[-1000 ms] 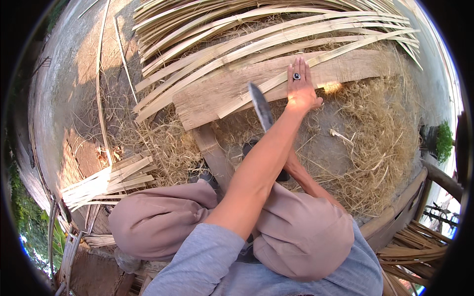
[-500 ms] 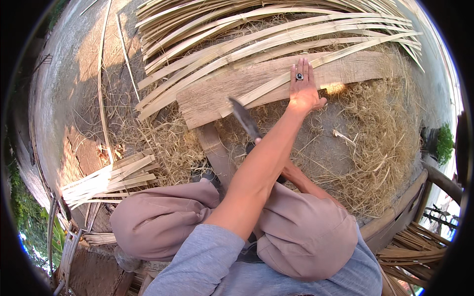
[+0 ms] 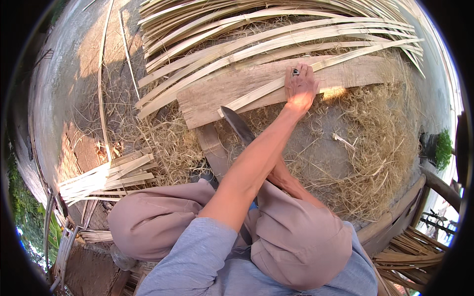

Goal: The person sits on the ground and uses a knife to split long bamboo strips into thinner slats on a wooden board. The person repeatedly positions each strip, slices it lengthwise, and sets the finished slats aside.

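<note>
My left hand (image 3: 301, 87), a ringed finger showing, is closed on a pale bamboo strip (image 3: 266, 89) lying along a wooden plank (image 3: 207, 100). Its fingers curl over the strip at the plank's near edge. Below the left forearm, my right hand (image 3: 278, 172) is mostly hidden, and the handle it grips is out of sight. From there a dark-bladed knife (image 3: 238, 123) points up and left, with its tip beside the strip's left end. The strip's far end reaches right, past the plank.
Many long bamboo strips (image 3: 197, 42) lie beyond the plank. Curly shavings (image 3: 380, 153) are heaped at the right and more lie under the plank's left end. A bundle of short strips (image 3: 108, 177) rests at the left by my knee. Another strip pile (image 3: 410, 256) is at the lower right.
My left hand has gone from lying flat with fingers stretched to curled over the strip. The strip has slid slightly left, and the knife tip has shifted left and down.
</note>
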Motion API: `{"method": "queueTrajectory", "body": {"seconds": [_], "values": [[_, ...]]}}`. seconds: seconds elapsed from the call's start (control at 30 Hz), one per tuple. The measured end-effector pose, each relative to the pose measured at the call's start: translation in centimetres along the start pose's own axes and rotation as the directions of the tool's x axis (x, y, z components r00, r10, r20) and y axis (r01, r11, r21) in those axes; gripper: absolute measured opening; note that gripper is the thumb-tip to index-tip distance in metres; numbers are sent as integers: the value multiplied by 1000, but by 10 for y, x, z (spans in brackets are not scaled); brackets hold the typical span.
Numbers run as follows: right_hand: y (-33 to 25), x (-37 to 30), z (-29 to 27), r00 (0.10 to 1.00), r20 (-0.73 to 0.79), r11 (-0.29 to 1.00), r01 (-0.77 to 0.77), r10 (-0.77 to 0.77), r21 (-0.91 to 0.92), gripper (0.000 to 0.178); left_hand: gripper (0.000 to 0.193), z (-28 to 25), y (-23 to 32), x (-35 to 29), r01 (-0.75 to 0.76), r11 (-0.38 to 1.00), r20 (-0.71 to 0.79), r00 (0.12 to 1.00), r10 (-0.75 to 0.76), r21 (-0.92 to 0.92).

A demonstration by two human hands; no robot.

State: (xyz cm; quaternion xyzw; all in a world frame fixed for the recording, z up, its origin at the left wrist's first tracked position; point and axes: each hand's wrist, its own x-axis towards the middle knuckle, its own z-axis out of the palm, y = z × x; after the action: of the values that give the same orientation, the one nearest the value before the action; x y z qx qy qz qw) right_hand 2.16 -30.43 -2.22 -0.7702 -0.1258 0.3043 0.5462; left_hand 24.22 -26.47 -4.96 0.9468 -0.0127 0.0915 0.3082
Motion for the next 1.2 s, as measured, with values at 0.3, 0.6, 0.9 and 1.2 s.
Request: {"method": "queueTrajectory", "body": {"seconds": [0.3, 0.6, 0.9, 1.2], "values": [[-32, -3, -19, 976, -203, 994, -60, 76, 88, 24, 13, -29, 7, 37, -63, 994, 5, 998, 63, 93], [-50, 35, -36, 931, -351, 993, -78, 103, 85, 23, 28, -51, 17, 62, 183, 980, 360, 922, -144, -78], [-20, 67, -33, 879, -470, 995, -97, 86, 0, 29, 11, -11, -18, 26, -31, 986, -8, 1000, 30, -165], [-30, 45, 35, 973, -209, 978, 133, -98, 160, 28, 9, -12, -24, 34, 24, 989, 120, 993, -6, -145]]}}
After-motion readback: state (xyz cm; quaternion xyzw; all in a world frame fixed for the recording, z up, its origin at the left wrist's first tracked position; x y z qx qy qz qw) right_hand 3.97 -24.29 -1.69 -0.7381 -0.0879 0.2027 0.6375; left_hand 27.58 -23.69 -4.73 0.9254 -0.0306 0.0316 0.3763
